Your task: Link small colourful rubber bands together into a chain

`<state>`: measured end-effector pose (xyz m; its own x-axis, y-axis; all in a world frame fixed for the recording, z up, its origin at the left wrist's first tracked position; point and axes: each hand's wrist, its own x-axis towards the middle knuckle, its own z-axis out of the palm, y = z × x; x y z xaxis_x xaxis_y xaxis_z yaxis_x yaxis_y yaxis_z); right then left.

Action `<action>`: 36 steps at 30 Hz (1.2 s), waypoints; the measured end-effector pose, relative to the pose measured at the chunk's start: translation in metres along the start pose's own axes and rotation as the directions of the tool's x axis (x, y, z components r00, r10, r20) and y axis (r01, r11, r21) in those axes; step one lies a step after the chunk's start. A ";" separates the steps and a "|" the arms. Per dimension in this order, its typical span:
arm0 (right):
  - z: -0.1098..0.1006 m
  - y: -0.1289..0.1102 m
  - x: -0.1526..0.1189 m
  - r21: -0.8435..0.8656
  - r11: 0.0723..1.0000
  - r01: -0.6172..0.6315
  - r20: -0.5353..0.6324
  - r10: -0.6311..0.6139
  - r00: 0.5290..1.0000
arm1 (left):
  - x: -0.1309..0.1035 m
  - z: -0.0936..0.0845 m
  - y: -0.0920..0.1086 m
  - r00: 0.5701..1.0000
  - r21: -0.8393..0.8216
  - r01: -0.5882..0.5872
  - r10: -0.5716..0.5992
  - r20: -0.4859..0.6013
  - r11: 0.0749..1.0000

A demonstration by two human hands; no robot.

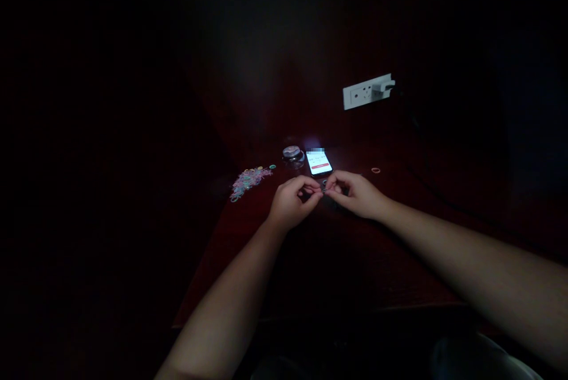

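Bench (337,267), one, dark red, dimly lit; the lit phone (319,163) lies on it, screen up, and is my landmark.
Left hand (290,201), one, bare, near side of the phone and slightly left; grip together, fingertips pinched on a thin piece (324,190), too small for me to identify.
Right hand (358,195), one, bare, near side of the phone and slightly right; grip together on the same thin piece, held between the two hands just in front of the phone.
Wall socket (357,96), one, white, beyond the phone to the right, with a white plug (380,88) in its right end.
Heap of bands (249,182), one, pink, purple, green and blue, well left of the phone.
Round jar (293,155), one, clear-looking, just left of the phone.
Orange band (376,170), one, alone, right of the phone.
Green band (272,166), one, left of the phone, between jar and heap.
Small pale loop (324,182), one, at the phone's near edge, by my fingertips.
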<state>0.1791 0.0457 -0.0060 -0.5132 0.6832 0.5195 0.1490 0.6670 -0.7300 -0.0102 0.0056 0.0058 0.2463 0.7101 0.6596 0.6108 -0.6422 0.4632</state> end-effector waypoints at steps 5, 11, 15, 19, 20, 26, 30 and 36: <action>0.000 -0.001 0.000 0.004 1.000 -0.009 0.002 0.009 1.000 | 0.000 0.000 0.000 1.000 0.007 -0.009 0.009 -0.008 1.000; 0.001 0.000 0.000 0.027 1.000 0.006 0.011 -0.007 1.000 | 0.001 0.000 0.002 1.000 0.015 -0.007 0.007 -0.024 1.000; 0.001 0.001 0.000 0.030 1.000 0.010 0.027 -0.011 1.000 | 0.000 0.000 0.003 1.000 -0.006 0.001 -0.001 -0.005 1.000; 0.002 0.001 0.000 0.021 1.000 0.010 0.014 -0.011 1.000 | 0.000 0.001 0.002 1.000 -0.015 0.011 -0.011 -0.003 1.000; 0.002 0.001 0.000 0.021 1.000 0.010 0.008 -0.010 1.000 | 0.000 0.001 0.002 1.000 -0.016 0.013 -0.013 -0.005 1.000; 0.003 -0.001 0.001 0.034 0.999 0.001 0.001 -0.001 1.000 | -0.001 0.003 -0.001 1.000 -0.035 0.018 -0.018 -0.005 0.999; 0.004 -0.001 0.001 0.043 0.999 -0.006 0.004 0.005 1.000 | -0.001 0.003 -0.003 1.000 -0.042 0.026 -0.026 -0.001 0.999; 0.004 0.002 0.001 0.040 0.999 0.000 0.004 0.000 1.000 | -0.002 0.004 -0.004 1.000 -0.053 0.026 -0.025 0.016 0.998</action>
<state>0.1755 0.0464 -0.0083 -0.5167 0.6820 0.5175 0.1151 0.6544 -0.7474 -0.0100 0.0077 -0.0002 0.2431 0.7304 0.6383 0.5758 -0.6382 0.5110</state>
